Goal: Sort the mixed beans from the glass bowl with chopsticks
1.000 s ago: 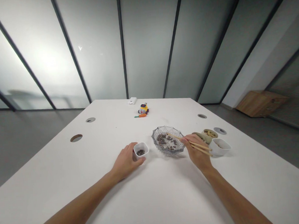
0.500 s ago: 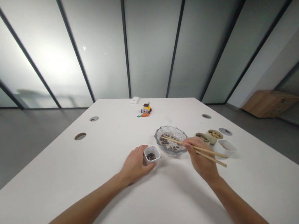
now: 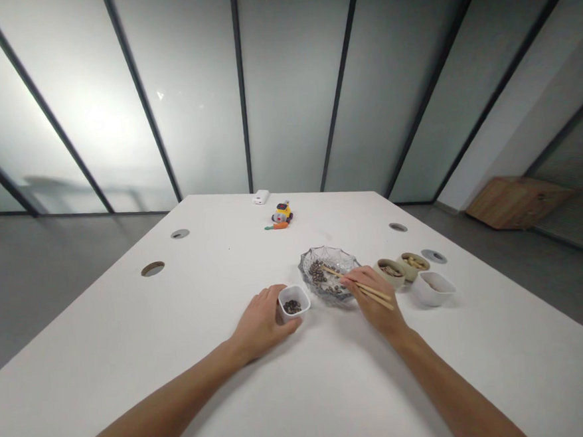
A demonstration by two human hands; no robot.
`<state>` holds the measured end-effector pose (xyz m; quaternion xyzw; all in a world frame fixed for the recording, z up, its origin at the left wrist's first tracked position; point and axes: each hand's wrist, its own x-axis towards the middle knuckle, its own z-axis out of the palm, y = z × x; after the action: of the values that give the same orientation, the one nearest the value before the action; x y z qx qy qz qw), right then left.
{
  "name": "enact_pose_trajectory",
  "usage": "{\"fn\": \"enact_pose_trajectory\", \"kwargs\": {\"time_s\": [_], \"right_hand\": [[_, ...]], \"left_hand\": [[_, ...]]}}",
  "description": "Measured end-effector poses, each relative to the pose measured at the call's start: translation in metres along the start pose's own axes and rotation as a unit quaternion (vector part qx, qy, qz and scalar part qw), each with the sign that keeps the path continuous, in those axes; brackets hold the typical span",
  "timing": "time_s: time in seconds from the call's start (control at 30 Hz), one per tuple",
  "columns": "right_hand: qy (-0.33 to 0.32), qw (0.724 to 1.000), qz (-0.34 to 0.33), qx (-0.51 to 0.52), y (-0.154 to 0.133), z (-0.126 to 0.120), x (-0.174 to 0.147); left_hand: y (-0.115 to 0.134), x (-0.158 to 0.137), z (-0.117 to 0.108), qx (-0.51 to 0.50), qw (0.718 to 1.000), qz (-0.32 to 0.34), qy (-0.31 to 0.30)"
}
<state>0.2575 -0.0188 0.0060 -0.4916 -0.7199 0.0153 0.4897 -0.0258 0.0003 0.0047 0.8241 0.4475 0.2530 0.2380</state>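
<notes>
My left hand [image 3: 263, 321] is closed around the near and left sides of a small white square bowl [image 3: 302, 309], which rests on the table. Dark brown beans [image 3: 292, 306] lie in its bottom. To the right of it stands a scalloped clear glass bowl [image 3: 344, 260] with several more dark beans [image 3: 317, 272] spread inside. My right hand [image 3: 376, 299] grips a pair of wooden chopsticks [image 3: 363, 287] over the glass bowl's right rim. Their tips reach in near the beans; I cannot tell whether they pinch one.
Right of my right hand stand a greenish cup with brown pieces [image 3: 391, 273], another with pale pieces [image 3: 414, 264] and a white bowl [image 3: 432, 292]. Farther back on the white table [image 3: 216, 283] are a toy car [image 3: 282, 212], a toy carrot [image 3: 277, 226] and a white box [image 3: 261, 196].
My right hand has moved left and slightly nearer with the chopsticks, uncovering more of the brown-piece cup. The chopsticks' back ends are closer together. My left hand keeps its hold.
</notes>
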Motion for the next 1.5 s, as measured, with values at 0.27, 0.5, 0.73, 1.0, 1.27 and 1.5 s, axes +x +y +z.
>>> {"fn": "enact_pose_trajectory", "kwargs": {"time_s": [0.27, 0.5, 0.73, 1.0, 1.27, 1.5], "right_hand": [[0.037, 0.999, 0.011, -0.028, -0.004, -0.005, 0.002], [0.042, 0.999, 0.015, -0.016, -0.003, -0.002, 0.001], [0.019, 0.999, 0.042, -0.001, -0.002, 0.003, 0.001], [0.033, 0.999, 0.033, -0.023, -0.005, 0.0, 0.002], [0.085, 0.995, 0.01, -0.043, -0.019, -0.014, 0.007], [0.072, 0.996, -0.003, -0.05, -0.026, -0.021, 0.006]], "left_hand": [[0.003, 0.0, -0.003, -0.005, 1.0, -0.002, -0.01], [0.004, 0.0, -0.003, -0.005, 1.0, -0.005, -0.009], [0.004, 0.0, -0.003, -0.001, 1.0, -0.008, -0.01], [0.003, 0.0, -0.002, -0.001, 1.0, -0.002, -0.008], [0.001, -0.001, -0.001, -0.001, 1.0, -0.005, -0.004], [0.002, -0.001, -0.002, 0.0, 1.0, 0.0, -0.006]]}}
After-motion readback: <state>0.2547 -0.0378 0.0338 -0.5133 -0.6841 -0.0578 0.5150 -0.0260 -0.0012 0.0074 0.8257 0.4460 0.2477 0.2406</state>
